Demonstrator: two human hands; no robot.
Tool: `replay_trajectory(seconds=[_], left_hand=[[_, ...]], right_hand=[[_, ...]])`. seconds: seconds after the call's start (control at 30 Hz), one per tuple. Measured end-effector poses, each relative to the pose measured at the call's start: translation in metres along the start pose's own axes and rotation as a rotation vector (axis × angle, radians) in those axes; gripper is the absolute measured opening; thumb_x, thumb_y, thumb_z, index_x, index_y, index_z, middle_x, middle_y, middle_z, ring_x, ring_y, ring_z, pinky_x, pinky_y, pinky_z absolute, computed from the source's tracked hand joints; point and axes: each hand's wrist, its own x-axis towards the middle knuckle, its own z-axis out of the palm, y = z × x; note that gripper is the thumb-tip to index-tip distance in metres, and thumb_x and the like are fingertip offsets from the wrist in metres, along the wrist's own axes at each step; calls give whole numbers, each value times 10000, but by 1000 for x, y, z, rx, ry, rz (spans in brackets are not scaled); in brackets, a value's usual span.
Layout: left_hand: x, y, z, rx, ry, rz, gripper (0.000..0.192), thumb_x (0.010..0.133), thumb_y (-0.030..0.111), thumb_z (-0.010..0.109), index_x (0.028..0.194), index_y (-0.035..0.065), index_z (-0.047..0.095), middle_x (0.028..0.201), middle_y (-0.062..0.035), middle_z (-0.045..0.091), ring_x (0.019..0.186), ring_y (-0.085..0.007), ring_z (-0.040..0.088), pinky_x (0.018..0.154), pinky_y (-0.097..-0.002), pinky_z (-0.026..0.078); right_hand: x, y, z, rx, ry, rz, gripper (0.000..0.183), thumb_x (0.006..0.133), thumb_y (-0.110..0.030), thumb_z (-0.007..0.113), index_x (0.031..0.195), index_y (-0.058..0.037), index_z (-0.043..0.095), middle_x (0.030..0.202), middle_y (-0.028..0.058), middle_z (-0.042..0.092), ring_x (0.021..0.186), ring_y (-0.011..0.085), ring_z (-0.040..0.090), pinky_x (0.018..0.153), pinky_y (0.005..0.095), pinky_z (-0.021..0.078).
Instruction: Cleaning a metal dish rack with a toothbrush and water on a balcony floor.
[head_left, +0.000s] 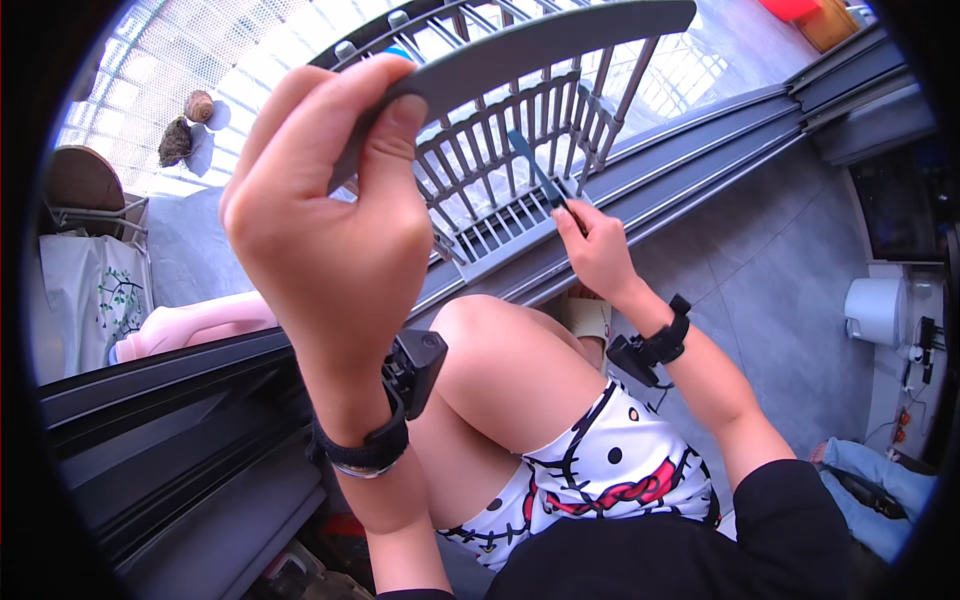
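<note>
A grey plastic slatted rack (499, 161) stands tilted over the track of a sliding door. My left hand (330, 165), raised close to the camera, pinches the left end of its flat grey upper rim (555, 41) between thumb and fingers. Lower and to the right, my right hand (596, 251) grips the dark handle of a slim blue-grey tool (534, 166). The tool's flattened tip points up into the rack, before the slats; whether it touches them I cannot tell. Each wrist wears a black strap with a small device.
Metal door tracks (675, 165) cross the floor beneath the rack. On the left are a pink plastic bottle (202, 319), a folding stool (86, 180) and a dark door frame (187, 405). A white bin (876, 311) stands at the right; a shell-like object (199, 106) lies beyond the threshold.
</note>
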Motion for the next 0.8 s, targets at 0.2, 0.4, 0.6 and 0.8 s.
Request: replay_trajectory(seconds=[0.2, 0.4, 0.6, 0.8], left_hand=[[-6, 2, 1, 10, -34, 31, 123, 782, -34, 646, 905, -46, 647, 746, -16, 555, 687, -70, 517, 615, -186, 420], [-5, 0, 0, -28, -9, 16, 125, 772, -10, 665, 896, -28, 652, 737, -10, 551, 689, -73, 518, 623, -183, 419], [-1, -4, -8, -29, 24, 26, 140, 759, -9, 675, 897, -25, 657, 733, -13, 555, 682, -71, 520, 634, -180, 425], [-2, 2, -1, -8, 5, 26, 146, 768, -33, 660, 914, -27, 657, 748, -11, 563, 685, -70, 525, 617, -177, 426]], right_hand=[[-11, 22, 6, -47, 27, 9, 196, 874, -164, 544, 833, 26, 567, 548, 167, 480, 442, 251, 442, 447, 337, 364], [-12, 19, 5, -63, 4, -30, 201, 868, -161, 549, 810, 31, 562, 555, 178, 480, 459, 300, 448, 454, 344, 370], [7, -12, 1, -52, -13, -76, 183, 870, -145, 532, 821, 27, 570, 585, 196, 502, 506, 352, 490, 475, 363, 390], [2, 27, 2, -95, -58, 60, 206, 866, -159, 537, 778, 26, 552, 560, 198, 492, 510, 376, 483, 474, 384, 376]])
